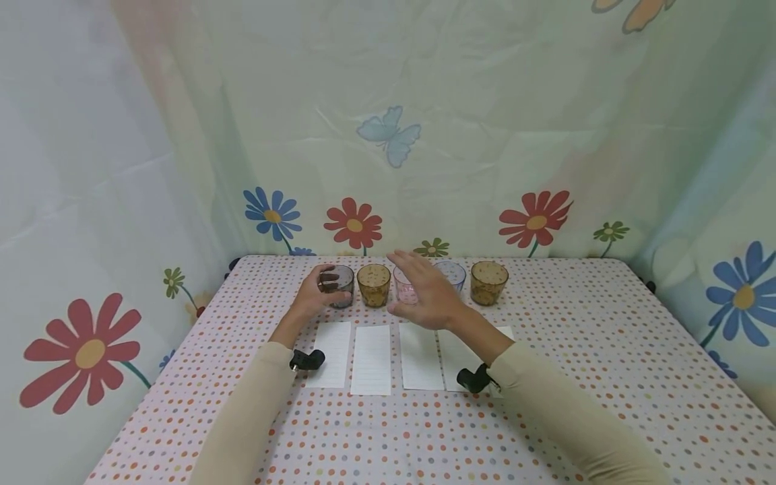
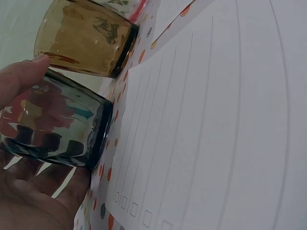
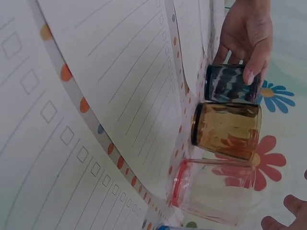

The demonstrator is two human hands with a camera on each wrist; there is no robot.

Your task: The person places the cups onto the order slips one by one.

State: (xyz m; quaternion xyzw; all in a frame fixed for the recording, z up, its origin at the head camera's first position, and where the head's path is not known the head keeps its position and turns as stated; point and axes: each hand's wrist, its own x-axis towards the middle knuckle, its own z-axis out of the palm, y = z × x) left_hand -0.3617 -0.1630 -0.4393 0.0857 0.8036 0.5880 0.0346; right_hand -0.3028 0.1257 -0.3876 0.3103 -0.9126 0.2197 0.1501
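Observation:
At the left end of a row of glasses, my left hand (image 1: 308, 296) holds a dark grey glass (image 1: 344, 284), thumb on one side and fingers round the other. The left wrist view shows the thumb against the rim of this grey glass (image 2: 53, 120), whose base is at the table. My right hand (image 1: 432, 294) is raised with fingers spread, partly covering a pink glass (image 1: 405, 291) and a blue-rimmed glass (image 1: 453, 275). It holds nothing; only some fingertips (image 3: 297, 208) show in the right wrist view, beside the pink glass.
An amber glass (image 1: 374, 286) stands between the grey and pink ones. A brownish glass (image 1: 488, 285) ends the row on the right. Several lined paper sheets (image 1: 371, 364) lie in front on the dotted tablecloth (image 1: 388, 444). A flowered curtain (image 1: 473, 168) hangs behind.

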